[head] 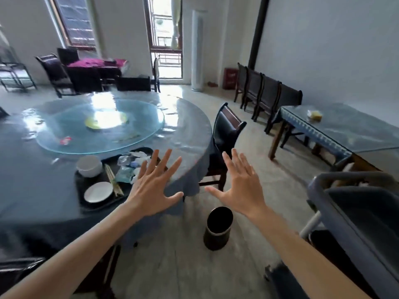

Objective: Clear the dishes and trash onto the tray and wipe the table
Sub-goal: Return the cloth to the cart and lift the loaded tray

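Now we hold both hands up in front of us, fingers spread wide and gripping nothing: our left hand (151,186) hangs over the near edge of the round tabletop (190,134), and our right hand (241,186) is out over the floor at about three o'clock from it. Just at nine o'clock of our left hand sits the black tray (86,206) on the tabletop, carrying a white bowl (89,166) at its far corner, a small white plate (98,192) nearer us, chopsticks (113,179) between, and crumpled wrappers (131,165) at its far right. A red scrap (65,140) lies on the glass turntable (103,126). A black bin (218,227) stands on the floor at six o'clock of our hands.
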